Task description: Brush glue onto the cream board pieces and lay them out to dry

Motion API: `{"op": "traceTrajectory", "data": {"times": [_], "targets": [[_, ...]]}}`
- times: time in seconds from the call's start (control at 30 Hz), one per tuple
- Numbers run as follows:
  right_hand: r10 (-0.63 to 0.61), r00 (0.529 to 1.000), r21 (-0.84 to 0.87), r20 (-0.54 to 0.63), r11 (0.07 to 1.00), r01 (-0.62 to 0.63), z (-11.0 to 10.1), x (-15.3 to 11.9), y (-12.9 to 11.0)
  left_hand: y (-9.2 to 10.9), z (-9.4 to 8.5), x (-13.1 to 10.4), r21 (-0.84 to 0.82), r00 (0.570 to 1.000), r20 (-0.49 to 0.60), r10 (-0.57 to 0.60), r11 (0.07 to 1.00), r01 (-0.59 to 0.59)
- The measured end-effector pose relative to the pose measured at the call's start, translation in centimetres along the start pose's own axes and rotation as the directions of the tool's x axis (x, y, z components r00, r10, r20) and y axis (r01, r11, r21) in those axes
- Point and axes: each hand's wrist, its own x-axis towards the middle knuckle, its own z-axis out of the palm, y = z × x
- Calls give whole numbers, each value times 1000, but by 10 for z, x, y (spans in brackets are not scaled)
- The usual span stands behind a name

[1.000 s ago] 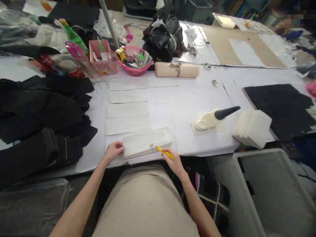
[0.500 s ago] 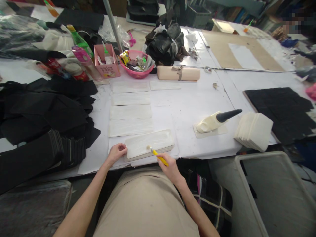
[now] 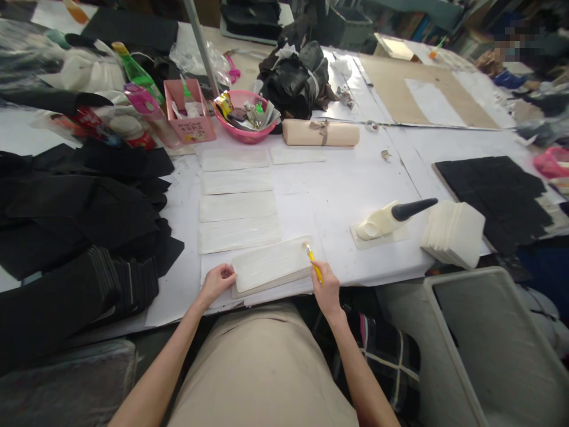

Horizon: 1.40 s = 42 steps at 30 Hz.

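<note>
A stack of white rectangular pieces (image 3: 272, 264) lies at the table's front edge, wet-looking streaks across its top piece. My left hand (image 3: 218, 282) is closed at the stack's left end, thumb and finger pinching the edge of the top white piece. In my right hand (image 3: 328, 292) is a small brush with a yellow handle (image 3: 316, 269). Its bristles touch the top piece near the far right corner. Behind the stack, several single white strips (image 3: 237, 206) lie in a column. A cream-coated bottle with a black nozzle (image 3: 384, 219) lies tilted on a pale pad to the right.
Black cut pieces (image 3: 80, 201) are heaped at the left. On the right stand a pile of white pieces (image 3: 454, 232) and a black sheet stack (image 3: 493, 198). A pink basket (image 3: 247, 134), a pink box (image 3: 191, 121) and a tied beige roll (image 3: 297, 133) line the back. A grey bin (image 3: 453, 344) is below right.
My right hand has moved right with the brush, taking the bristles from mid-piece to the far right corner. My left hand stays at the stack's left end.
</note>
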Motion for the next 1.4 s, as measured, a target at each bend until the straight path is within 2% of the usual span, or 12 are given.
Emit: {"op": "traceTrajectory", "data": {"times": [0.17, 0.27, 0.33, 0.4, 0.47, 0.53, 0.63, 0.73, 0.9, 1.07, 1.3, 1.4], "targets": [[-76, 980, -22, 184, 996, 81, 42, -12, -45, 3, -1, 1, 17, 1000, 2, -3, 1000, 3], [-158, 925, 161, 345, 981, 108, 54, -33, -71, 5, -1, 0, -13, 999, 6, -33, 999, 33], [-172, 895, 282, 412, 958, 54, 57, -44, -81, 7, -2, -1, -51, 998, 27, -61, 997, 63], [-98, 906, 325, 412, 945, -45, 54, -50, -81, 10, -4, -2, -78, 996, 53, -72, 994, 76], [66, 947, 293, 316, 942, -164, 43, -51, -72, 15, -7, -5, -74, 996, 69, -48, 996, 53], [259, 958, 244, 125, 928, -283, 25, -50, -59, 22, -10, -7, -49, 997, 78, 2, 999, 2], [440, 889, 232, -129, 885, -404, -6, -50, -43, 39, -16, -14, -21, 992, 103, 70, 997, -69], [500, 830, 282, -248, 856, -432, -22, -52, -37, 60, -21, -20, -32, 981, 143, 129, 992, -126], [543, 776, 351, -321, 829, -435, -19, -53, -24, 108, -28, -26, -157, 940, 261, 219, 971, -182], [536, 765, 371, -358, 833, -410, -25, -38, 4, 180, -21, -16, -158, 881, 333, 336, 941, -299], [543, 726, 442, -422, 822, -358, -43, -27, 49, 297, 25, 43, -168, 788, 369, 493, 869, -465], [565, 700, 456, -436, 810, -369, -49, -28, 65, 333, 51, 80, -208, 788, 299, 538, 843, -496]]}}
